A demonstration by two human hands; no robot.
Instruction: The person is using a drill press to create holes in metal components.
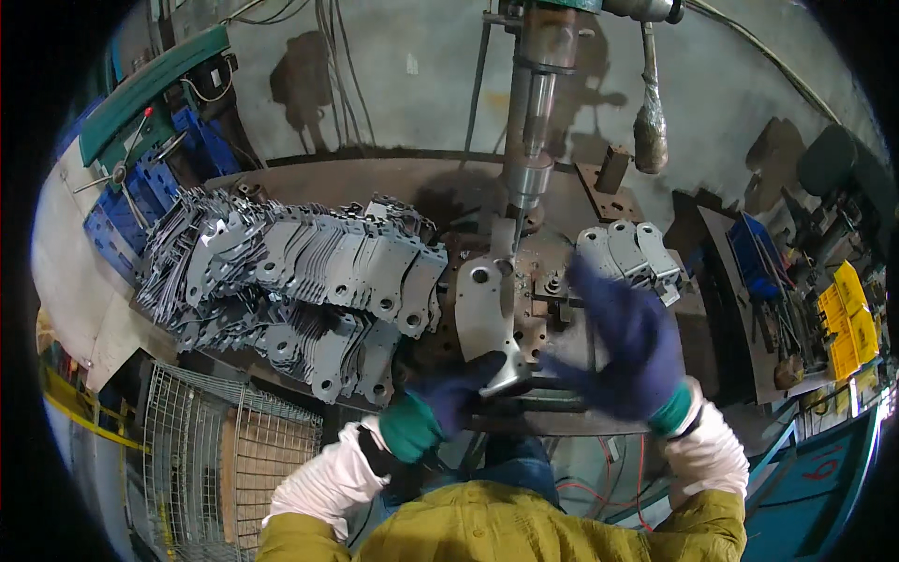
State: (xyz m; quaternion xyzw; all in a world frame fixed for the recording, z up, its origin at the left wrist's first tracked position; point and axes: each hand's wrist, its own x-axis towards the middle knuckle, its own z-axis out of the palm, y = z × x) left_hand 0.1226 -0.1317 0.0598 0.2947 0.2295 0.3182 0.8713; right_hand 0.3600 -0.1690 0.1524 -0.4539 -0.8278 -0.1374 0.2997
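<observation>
My left hand (448,391), in a dark blue glove with a green cuff, grips the near end of a curved grey metal plate (482,314). The plate has round holes and lies at the drill press, its far end close beside the drill bit (520,220). My right hand (632,342), gloved alike and somewhat blurred, hovers to the right with thumb and fingers apart, nothing seen in it. Just beyond its fingers lie a few similar plates (627,248). Stacked at the left is a big pile of such plates (346,267).
The drill press chuck (531,178) hangs over the worktable, with a wrapped lever (651,131) to its right. A wire basket (234,450) stands below the table at the left. Yellow bins (847,318) and a blue bin (754,253) sit at the right.
</observation>
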